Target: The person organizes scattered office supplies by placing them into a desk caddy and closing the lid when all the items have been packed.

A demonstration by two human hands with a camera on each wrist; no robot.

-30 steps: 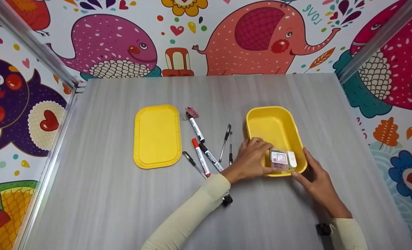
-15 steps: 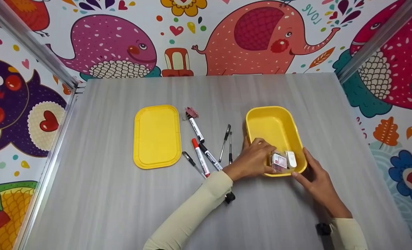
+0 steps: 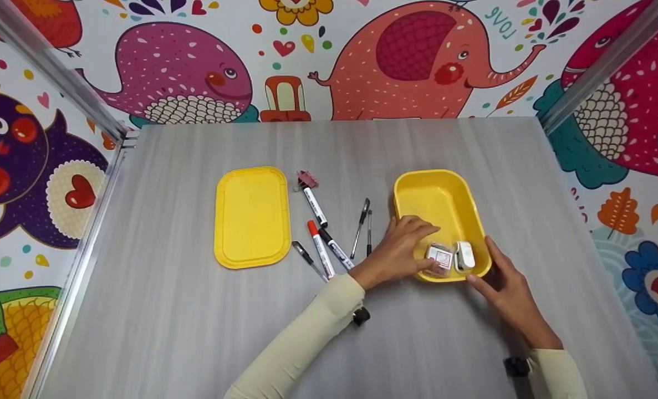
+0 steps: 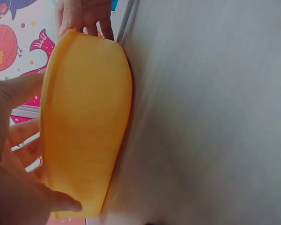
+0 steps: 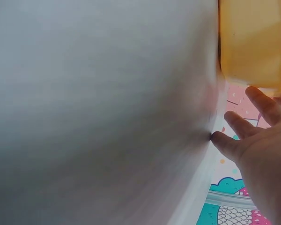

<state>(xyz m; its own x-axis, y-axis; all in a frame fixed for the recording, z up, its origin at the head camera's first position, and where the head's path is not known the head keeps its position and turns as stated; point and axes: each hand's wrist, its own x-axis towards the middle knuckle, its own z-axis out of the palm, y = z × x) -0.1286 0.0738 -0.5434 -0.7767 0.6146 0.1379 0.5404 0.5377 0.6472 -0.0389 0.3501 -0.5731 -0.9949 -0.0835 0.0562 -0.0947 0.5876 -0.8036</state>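
Note:
In the head view a yellow plastic container stands on the right of the table. Inside its near end lie a small clear box with a white label and pinkish contents, and a white object that looks like a small stapler. My left hand reaches over the container's left wall, fingers spread beside the clear box. Whether a fingertip still touches the box, I cannot tell. My right hand rests its thumb and straight fingers against the near right corner; in the right wrist view one finger touches the container's wall.
Left on the table lies a yellow lid. Between lid and container are a red marker, black-capped markers, several pens and a pink binder clip. Printed panels border the table.
My left hand has loosened from the clear box and drawn slightly left. The box now sits lower in the container, apart from the white object. My right hand has stayed at the corner.

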